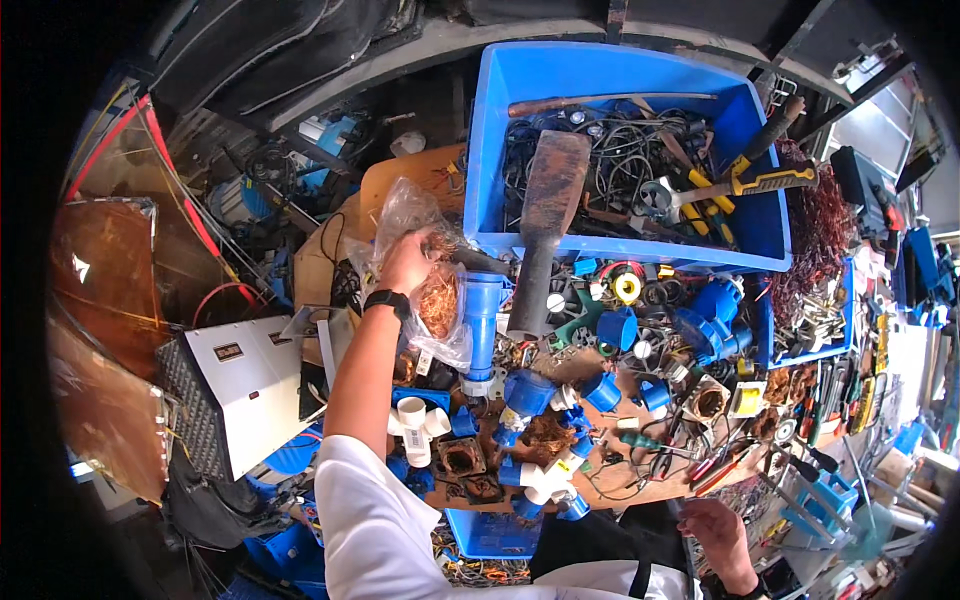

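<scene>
My left hand (405, 264), with a dark band at the wrist, reaches out over the bench. Its fingers are closed on a clear plastic bag (457, 335) with a tangle of copper wire (437, 303) inside; the fingertips are partly hidden. Right beside the bag stands a blue cylindrical connector (484, 325). My right hand (718, 538) is low at the right, near the bench's front edge, its fingers loosely bent and apart with nothing visible in them. Close to my left forearm lies a white branched pipe fitting (416, 430).
A large blue crate (640, 252) holds cables and tools, with a wide flat-bladed tool (552, 190) and a yellow-black handled tool (745, 187) across its edge. Blue connectors (612, 328) and loose parts crowd the bench. A white box (245, 390) stands left; pliers (715, 465) lie right.
</scene>
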A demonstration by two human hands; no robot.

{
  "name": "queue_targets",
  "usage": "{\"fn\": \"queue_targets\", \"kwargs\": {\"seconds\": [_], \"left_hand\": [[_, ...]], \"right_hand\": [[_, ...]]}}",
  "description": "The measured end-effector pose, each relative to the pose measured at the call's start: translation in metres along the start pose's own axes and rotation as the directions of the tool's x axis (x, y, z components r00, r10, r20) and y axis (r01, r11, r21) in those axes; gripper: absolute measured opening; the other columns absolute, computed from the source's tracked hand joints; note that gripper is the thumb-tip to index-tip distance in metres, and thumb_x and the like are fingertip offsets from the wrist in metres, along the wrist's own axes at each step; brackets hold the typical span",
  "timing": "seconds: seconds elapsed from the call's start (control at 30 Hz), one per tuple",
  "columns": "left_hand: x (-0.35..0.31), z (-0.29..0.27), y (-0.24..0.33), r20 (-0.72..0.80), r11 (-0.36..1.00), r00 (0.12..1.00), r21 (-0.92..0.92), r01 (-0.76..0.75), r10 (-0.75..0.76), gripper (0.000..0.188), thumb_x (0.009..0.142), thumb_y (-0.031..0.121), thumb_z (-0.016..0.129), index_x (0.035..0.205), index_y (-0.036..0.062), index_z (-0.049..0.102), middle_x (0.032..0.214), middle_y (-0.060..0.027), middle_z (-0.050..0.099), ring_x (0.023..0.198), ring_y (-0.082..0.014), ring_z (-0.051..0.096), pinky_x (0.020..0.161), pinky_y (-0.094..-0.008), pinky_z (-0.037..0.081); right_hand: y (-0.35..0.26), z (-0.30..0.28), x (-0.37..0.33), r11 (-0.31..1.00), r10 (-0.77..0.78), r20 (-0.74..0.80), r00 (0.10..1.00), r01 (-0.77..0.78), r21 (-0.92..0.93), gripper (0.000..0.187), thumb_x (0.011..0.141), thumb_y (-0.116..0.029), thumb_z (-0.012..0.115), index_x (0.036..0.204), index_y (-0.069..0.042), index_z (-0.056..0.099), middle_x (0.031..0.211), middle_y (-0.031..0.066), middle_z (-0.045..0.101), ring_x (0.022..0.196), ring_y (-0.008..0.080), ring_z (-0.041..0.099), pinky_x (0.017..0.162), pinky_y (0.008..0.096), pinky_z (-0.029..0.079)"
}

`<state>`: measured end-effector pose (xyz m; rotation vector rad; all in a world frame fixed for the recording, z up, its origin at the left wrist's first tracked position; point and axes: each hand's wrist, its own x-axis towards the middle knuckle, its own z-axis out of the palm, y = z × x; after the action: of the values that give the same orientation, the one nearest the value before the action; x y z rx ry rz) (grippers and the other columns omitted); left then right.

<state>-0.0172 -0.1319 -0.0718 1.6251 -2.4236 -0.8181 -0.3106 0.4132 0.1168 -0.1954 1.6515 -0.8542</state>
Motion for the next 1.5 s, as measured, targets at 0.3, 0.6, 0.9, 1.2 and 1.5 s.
{"fn": "queue_targets", "kwargs": {"seconds": [0.3, 0.6, 0.9, 1.2, 1.5], "left_hand": [[-0.016, -0.018, 0.032, -0.291, 0.995, 0.954, -0.086, 0.048, -0.071, 0.017, 0.085, 0.012, 0.071, 0.101, 0.0064, 0.071, 0.098, -0.0155, 0.071, 0.094, -0.0289, 0.068, 0.081, -0.0367, 0.051], [-0.092, -0.056, 0.05, -0.101, 0.637, 0.987, -0.77, 0.003, -0.126, 0.024, 0.099, 0.016, 0.062, 0.114, -0.0024, 0.064, 0.102, -0.0048, 0.07, 0.091, -0.0104, 0.064, 0.083, -0.0253, 0.05], [-0.127, -0.051, 0.089, -0.232, 0.962, 0.973, 0.266, 0.056, 0.008, 0.02, 0.087, 0.025, 0.067, 0.097, 0.0091, 0.073, 0.083, -0.0195, 0.07, 0.081, -0.0365, 0.069, 0.075, -0.0459, 0.054], [-0.113, -0.031, 0.068, -0.236, 0.831, 0.97, 0.527, 0.175, -0.055, 0.019, 0.093, 0.006, 0.046, 0.097, -0.0048, 0.061, 0.085, -0.0241, 0.069, 0.078, -0.0377, 0.07, 0.065, -0.0468, 0.056], [-0.117, -0.06, 0.032, 0.047, 0.981, 0.981, 0.036, 0.189, -0.191, 0.033, 0.072, 0.01, 0.081, 0.102, 0.0052, 0.068, 0.091, -0.015, 0.071, 0.089, -0.0311, 0.068, 0.076, -0.0418, 0.052]], "right_hand": [[-0.009, 0.0, 0.003, 1.0, 0.015, 0.002, 1.0, -0.015, 0.022, 0.025, 0.092, 0.002, 0.061, 0.117, 0.003, 0.058, 0.102, 0.0095, 0.067, 0.088, 0.0151, 0.066, 0.079, 0.0268, 0.053], [-0.005, -0.001, 0.001, 0.997, -0.033, 0.004, 0.999, 0.033, -0.065, 0.023, 0.09, 0.001, 0.063, 0.113, 0.005, 0.06, 0.099, 0.0096, 0.069, 0.087, 0.0146, 0.067, 0.078, 0.0267, 0.053], [-0.003, -0.001, -0.009, 0.997, -0.059, 0.049, 0.997, 0.061, -0.055, 0.025, 0.09, 0.002, 0.063, 0.115, 0.005, 0.06, 0.1, 0.0103, 0.069, 0.087, 0.0145, 0.067, 0.079, 0.0273, 0.054], [0.009, -0.006, -0.011, 0.995, -0.064, 0.056, 0.996, 0.068, -0.077, 0.025, 0.091, 0.001, 0.062, 0.116, 0.005, 0.059, 0.101, 0.012, 0.07, 0.09, 0.0155, 0.068, 0.08, 0.0275, 0.055], [0.011, -0.011, -0.013, 0.991, -0.088, 0.073, 0.993, 0.094, -0.093, 0.025, 0.091, 0.0, 0.062, 0.116, 0.004, 0.059, 0.101, 0.0122, 0.071, 0.089, 0.0157, 0.069, 0.081, 0.0283, 0.055]]}}
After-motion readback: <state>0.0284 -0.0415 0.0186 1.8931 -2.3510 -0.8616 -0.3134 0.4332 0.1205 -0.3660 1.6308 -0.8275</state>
